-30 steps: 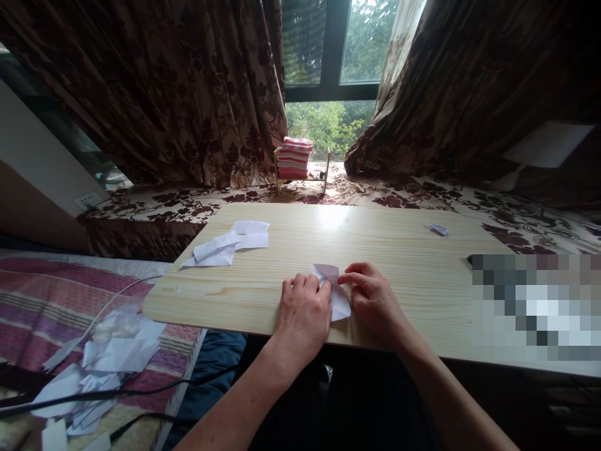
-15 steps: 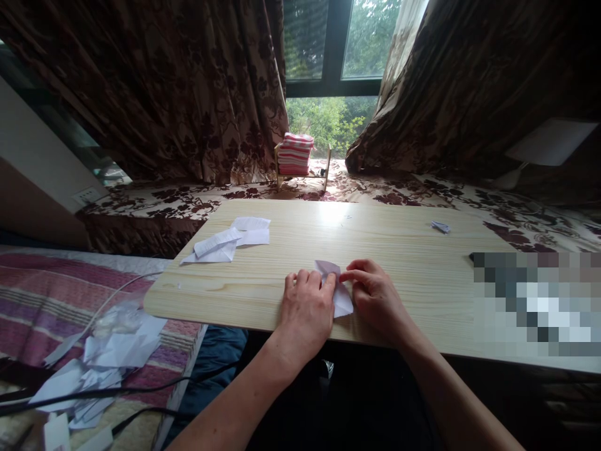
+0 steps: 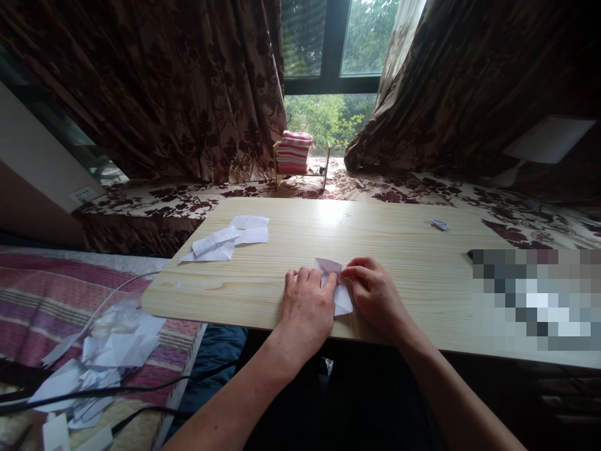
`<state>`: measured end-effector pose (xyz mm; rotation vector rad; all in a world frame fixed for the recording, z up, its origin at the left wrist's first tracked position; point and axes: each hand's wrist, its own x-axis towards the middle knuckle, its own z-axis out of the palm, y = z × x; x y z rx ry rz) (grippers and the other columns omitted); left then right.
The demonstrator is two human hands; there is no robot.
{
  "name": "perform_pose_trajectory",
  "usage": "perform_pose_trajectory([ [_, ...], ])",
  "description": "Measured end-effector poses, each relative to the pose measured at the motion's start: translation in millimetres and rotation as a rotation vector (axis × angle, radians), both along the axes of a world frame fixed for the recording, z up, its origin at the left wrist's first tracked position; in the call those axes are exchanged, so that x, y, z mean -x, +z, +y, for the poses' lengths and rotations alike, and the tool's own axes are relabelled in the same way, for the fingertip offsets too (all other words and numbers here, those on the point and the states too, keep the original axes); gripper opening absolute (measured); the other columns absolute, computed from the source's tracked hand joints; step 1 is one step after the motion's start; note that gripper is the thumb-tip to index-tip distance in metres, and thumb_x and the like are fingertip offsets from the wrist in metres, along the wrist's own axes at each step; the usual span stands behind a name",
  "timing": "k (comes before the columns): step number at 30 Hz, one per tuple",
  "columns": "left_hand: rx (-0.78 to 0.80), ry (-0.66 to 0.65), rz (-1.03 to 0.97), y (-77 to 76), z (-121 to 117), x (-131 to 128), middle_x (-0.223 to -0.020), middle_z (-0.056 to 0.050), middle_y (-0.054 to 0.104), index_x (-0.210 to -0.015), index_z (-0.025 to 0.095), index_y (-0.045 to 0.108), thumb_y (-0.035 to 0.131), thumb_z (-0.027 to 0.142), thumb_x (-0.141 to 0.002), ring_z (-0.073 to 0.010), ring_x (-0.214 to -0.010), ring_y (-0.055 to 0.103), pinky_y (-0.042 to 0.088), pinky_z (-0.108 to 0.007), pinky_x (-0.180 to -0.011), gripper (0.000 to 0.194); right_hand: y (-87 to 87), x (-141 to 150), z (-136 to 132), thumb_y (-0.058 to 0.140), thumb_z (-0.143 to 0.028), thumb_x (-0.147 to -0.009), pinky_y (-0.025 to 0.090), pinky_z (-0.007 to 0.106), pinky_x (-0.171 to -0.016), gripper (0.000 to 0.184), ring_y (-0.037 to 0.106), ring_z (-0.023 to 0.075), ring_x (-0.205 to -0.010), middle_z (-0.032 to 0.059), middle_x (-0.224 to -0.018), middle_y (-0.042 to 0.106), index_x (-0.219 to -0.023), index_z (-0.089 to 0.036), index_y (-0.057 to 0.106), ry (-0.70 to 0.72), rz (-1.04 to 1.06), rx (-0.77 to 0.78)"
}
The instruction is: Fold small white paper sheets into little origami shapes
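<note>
A small folded piece of white paper (image 3: 339, 298) lies near the front edge of a light wooden table (image 3: 399, 250). My left hand (image 3: 307, 307) rests on the paper's left side, fingers curled and pressing it down. My right hand (image 3: 375, 294) sits at its right side, with fingertips pinched on the paper's upper edge. Both hands touch the same paper, and part of it is hidden beneath them.
Several white paper pieces (image 3: 225, 241) lie on the table's left part and a small crumpled scrap (image 3: 439, 224) at the far right. More paper scraps (image 3: 103, 351) and cables lie on a striped cloth at the lower left. A striped folded stack (image 3: 293, 153) stands by the window.
My hands have drawn slightly closer together over the paper; the left fingers slid further onto it, and the right fingertips moved to its upper edge.
</note>
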<state>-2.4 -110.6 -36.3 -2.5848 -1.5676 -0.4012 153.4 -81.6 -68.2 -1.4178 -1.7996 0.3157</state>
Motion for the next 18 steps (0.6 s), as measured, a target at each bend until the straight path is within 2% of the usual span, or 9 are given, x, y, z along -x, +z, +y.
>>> perform_pose_trajectory([
  [8, 0.001, -0.010, -0.002, 1.5, 1, -1, -0.100, -0.010, 0.058, -0.117, 0.020, 0.055, 0.044, 0.020, -0.086, -0.0267, -0.094, 0.046, 0.034, -0.046, -0.091, 0.033, 1.5, -2, 5, 0.048, -0.014, -0.078, 0.047, 0.036, -0.081, 0.021, 0.059, 0.0210, -0.088, 0.0080, -0.094, 0.063, -0.081, -0.018, 0.069, 0.028, 0.008, 0.016],
  [13, 0.005, -0.011, -0.020, 1.7, 1, -1, -0.100, -0.009, 0.058, -0.117, 0.021, 0.056, 0.044, 0.020, -0.085, -0.0265, -0.095, 0.047, 0.033, -0.047, -0.093, 0.034, 8.7, -7, 10, 0.053, -0.021, -0.079, 0.049, 0.032, -0.075, 0.017, 0.060, 0.0184, -0.084, 0.0078, -0.097, 0.061, -0.087, -0.018, 0.068, 0.138, 0.067, 0.100],
  [18, 0.015, -0.014, -0.015, 2.7, 2, -1, -0.100, -0.010, 0.058, -0.118, 0.020, 0.056, 0.045, 0.020, -0.086, -0.0263, -0.094, 0.047, 0.033, -0.047, -0.093, 0.034, 10.0, -7, 12, 0.056, -0.028, -0.080, 0.048, 0.032, -0.075, 0.016, 0.060, 0.0186, -0.083, 0.0071, -0.094, 0.061, -0.080, -0.019, 0.068, 0.116, 0.033, 0.071],
])
